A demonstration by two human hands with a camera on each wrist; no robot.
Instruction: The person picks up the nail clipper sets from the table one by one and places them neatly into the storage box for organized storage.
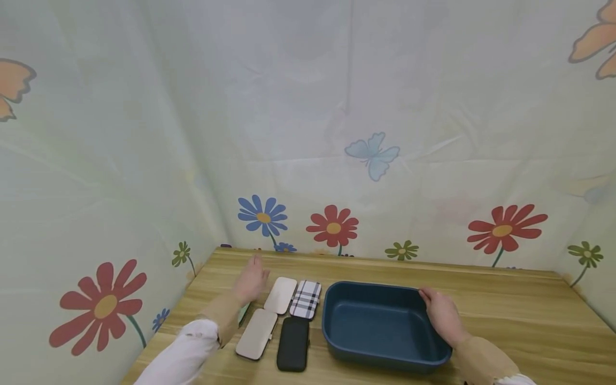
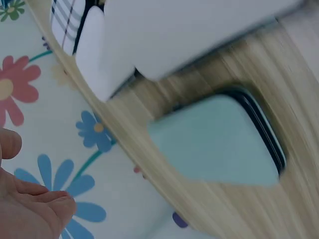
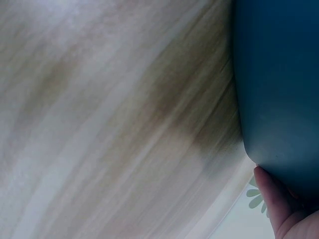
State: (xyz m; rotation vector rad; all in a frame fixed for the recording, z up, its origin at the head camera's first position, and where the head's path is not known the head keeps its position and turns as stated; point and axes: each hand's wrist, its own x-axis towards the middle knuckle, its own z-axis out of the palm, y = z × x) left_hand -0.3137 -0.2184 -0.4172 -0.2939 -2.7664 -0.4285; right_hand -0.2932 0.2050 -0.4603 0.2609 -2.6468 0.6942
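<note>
A dark blue rectangular bin [image 1: 385, 326] stands on the wooden table, and my right hand [image 1: 444, 316] grips its right rim near the back corner. The right wrist view shows that hand [image 3: 289, 209] at the bin's outer wall [image 3: 279, 89]. My left hand [image 1: 251, 280] is above the table left of the cases, fingers extended, holding nothing. Beneath its wrist lies a green case [image 1: 244, 313], seen whole as a pale green case [image 2: 217, 139] in the left wrist view. Beside it lie a beige case [image 1: 257, 334], a cream case [image 1: 280, 295], a plaid case [image 1: 305, 300] and a black case [image 1: 293, 344].
The wooden table [image 1: 520, 305] extends right of the bin and behind it. A pale curtain [image 1: 289, 107] printed with flowers and butterflies hangs along the table's back and left edges.
</note>
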